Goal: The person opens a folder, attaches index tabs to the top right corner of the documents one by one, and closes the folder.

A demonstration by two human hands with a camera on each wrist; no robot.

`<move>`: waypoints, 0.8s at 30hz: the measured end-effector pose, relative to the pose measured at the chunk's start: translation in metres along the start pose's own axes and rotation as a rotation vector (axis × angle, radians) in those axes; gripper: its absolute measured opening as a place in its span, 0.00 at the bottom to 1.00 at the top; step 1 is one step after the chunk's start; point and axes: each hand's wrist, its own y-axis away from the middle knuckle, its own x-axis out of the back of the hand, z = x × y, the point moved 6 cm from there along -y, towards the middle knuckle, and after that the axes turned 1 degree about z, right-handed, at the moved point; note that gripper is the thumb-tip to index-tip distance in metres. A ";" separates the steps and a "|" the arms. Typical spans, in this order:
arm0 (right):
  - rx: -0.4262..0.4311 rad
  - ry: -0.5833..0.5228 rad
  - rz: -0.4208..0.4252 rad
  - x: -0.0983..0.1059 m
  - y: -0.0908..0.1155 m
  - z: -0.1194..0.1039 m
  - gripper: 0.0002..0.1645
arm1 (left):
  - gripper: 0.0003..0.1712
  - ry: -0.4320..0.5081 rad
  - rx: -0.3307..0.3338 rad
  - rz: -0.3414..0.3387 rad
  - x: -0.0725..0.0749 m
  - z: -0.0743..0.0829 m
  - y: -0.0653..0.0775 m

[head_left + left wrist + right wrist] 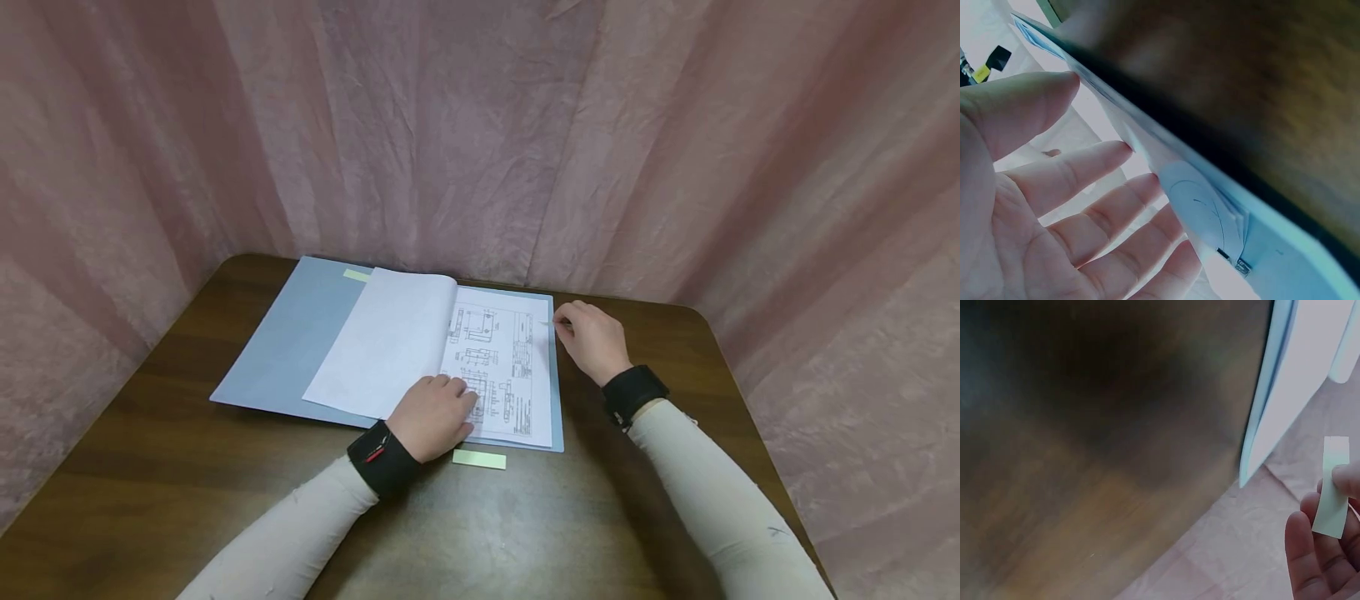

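Two grips: I have both in sight; the right grip (pixel 595 337) pinches a pale green strip (pixel 1334 503) between thumb and fingers, while the left grip (pixel 433 412) rests on paper with fingers extended, closed round nothing.
Held strip: at the right edge of the drawing page (pixel 536 375) in the head view; the right wrist view shows it apart from the sheets.
Turned sheet: I judge the white sheet (pixel 386 342) liable to spring back, since it bows at its fold; lifting the left hand early would cause it.
Strip fault: a slack pinch could let the strip bend or land skewed; if its back is sticky, it may cling to the fingertips.
Page shift: sideways drag from the left fingers could slide or crease the drawing page.
Spare strip: a second strip (pixel 480 459) lies on the tabletop (pixel 525 533), just beside the folder's near edge; I note that the left forearm could sweep it away.
Folder: the blue folder (pixel 273 358) lies spread, with another strip (pixel 356 275) near its far edge.
Obstruction: the left hand covers part of the drawing; I see nothing between the right hand and the page edge.
Backdrop: a pink curtain (pixel 480 125) hangs behind.
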 end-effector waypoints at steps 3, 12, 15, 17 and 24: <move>-0.008 0.002 -0.013 -0.005 -0.006 0.005 0.05 | 0.25 -0.001 -0.003 -0.002 -0.001 0.000 0.000; -0.021 0.003 -0.014 -0.016 -0.018 0.016 0.05 | 0.26 0.009 0.005 -0.016 -0.002 0.000 0.000; -0.028 0.004 -0.025 -0.019 -0.022 0.018 0.06 | 0.26 0.015 0.006 -0.016 -0.002 0.000 0.000; -0.030 0.007 -0.030 -0.021 -0.024 0.020 0.06 | 0.26 0.016 0.006 -0.016 -0.001 0.000 0.000; -0.025 0.020 -0.039 -0.029 -0.032 0.022 0.05 | 0.26 0.011 -0.001 -0.013 0.000 0.000 0.000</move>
